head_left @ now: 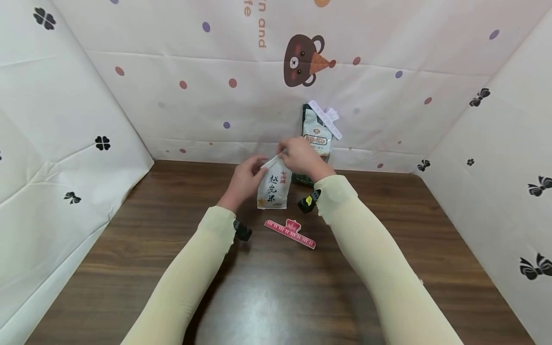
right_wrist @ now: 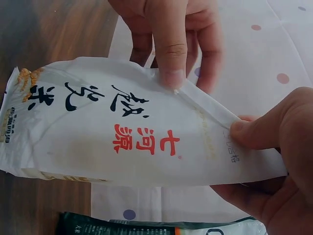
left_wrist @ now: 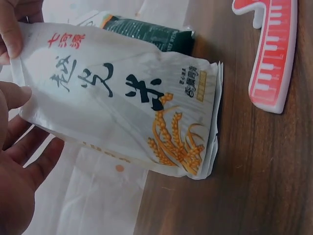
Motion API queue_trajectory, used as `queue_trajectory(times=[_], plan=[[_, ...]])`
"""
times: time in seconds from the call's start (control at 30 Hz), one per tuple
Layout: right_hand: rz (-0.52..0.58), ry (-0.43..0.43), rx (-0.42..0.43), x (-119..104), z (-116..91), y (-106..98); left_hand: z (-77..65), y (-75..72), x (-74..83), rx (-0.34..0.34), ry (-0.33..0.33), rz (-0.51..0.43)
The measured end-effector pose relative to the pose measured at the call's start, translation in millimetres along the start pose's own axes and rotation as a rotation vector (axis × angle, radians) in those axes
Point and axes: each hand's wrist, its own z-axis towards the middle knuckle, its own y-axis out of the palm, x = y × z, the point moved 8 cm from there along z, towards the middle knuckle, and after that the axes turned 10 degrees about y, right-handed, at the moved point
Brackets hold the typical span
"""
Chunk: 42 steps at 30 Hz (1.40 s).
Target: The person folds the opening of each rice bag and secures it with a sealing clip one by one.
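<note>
A white rice bag (head_left: 275, 191) with black and red lettering and printed wheat ears stands upright near the back wall. Its top edge is folded over in a narrow strip, seen in the right wrist view. My left hand (head_left: 246, 182) pinches the left end of that fold, thumb in front and fingers behind. At the other end of the fold, my right hand (right_wrist: 288, 147) grips the upper corner between thumb and fingers. A pink sealing clip (head_left: 290, 233) with a piano-key pattern lies on the table in front of the bag.
Behind my right hand, a green and white KO-KO bag (head_left: 316, 134) leans on the back wall, with a white clip (head_left: 325, 120) across its top. Patterned white sheets (head_left: 194, 110) enclose the brown wooden table (head_left: 258, 306) at the back and both sides.
</note>
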Motion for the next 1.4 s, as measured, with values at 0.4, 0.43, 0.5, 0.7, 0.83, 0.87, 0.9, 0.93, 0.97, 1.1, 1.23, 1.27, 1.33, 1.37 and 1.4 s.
queue_trajectory(times=[0.4, 0.43, 0.5, 0.7, 0.83, 0.87, 0.9, 0.93, 0.97, 1.1, 1.23, 1.27, 1.33, 1.37, 1.4], plan=[[-0.004, 0.019, -0.007, -0.6, 0.5, -1.3, -11.7, -17.2, 14.0, 0.204, 0.179, 0.038], [-0.003, 0.019, -0.006, -0.7, 0.5, -1.8, -12.8, -19.5, 14.8, 0.230, 0.194, 0.034], [0.002, 0.020, -0.006, -0.8, 0.4, -2.6, -15.3, -22.9, 14.9, 0.267, 0.205, 0.031], [0.004, 0.010, -0.007, -1.5, -0.2, -3.1, -23.4, -21.6, 12.9, 0.266, 0.207, 0.010], [0.010, 0.011, -0.007, -1.6, -1.3, -3.2, -27.1, -12.8, 17.4, 0.205, 0.257, -0.006], [0.009, 0.010, -0.006, -1.7, -1.6, -3.3, -27.9, -10.2, 19.0, 0.189, 0.273, -0.009], [0.007, 0.008, -0.004, -1.8, -1.7, -3.4, -28.9, -7.5, 20.8, 0.171, 0.288, -0.014], [0.006, 0.006, -0.002, -1.9, -1.9, -3.5, -29.8, -4.5, 22.3, 0.151, 0.301, -0.019], [0.006, 0.006, -0.001, -1.6, -2.1, -3.5, -30.7, -1.4, 23.5, 0.131, 0.309, -0.023], [0.004, -0.001, 0.003, -1.1, -2.2, -3.2, -32.9, 12.5, 26.0, 0.033, 0.308, -0.043], [0.008, -0.006, 0.003, -0.6, -2.6, -2.7, -33.7, 28.7, 26.5, -0.084, 0.273, -0.058], [0.009, -0.008, 0.003, -0.4, -2.7, -2.5, -33.8, 33.2, 26.1, -0.118, 0.262, -0.059], [0.013, -0.009, 0.001, 0.0, -3.1, -2.1, -34.5, 41.8, 25.9, -0.182, 0.247, -0.054], [0.015, -0.010, -0.001, 0.1, -3.3, -1.8, -35.0, 45.6, 25.7, -0.211, 0.241, -0.050], [0.018, -0.011, -0.001, 0.2, -3.4, -1.6, -35.4, 49.0, 25.7, -0.238, 0.237, -0.045]])
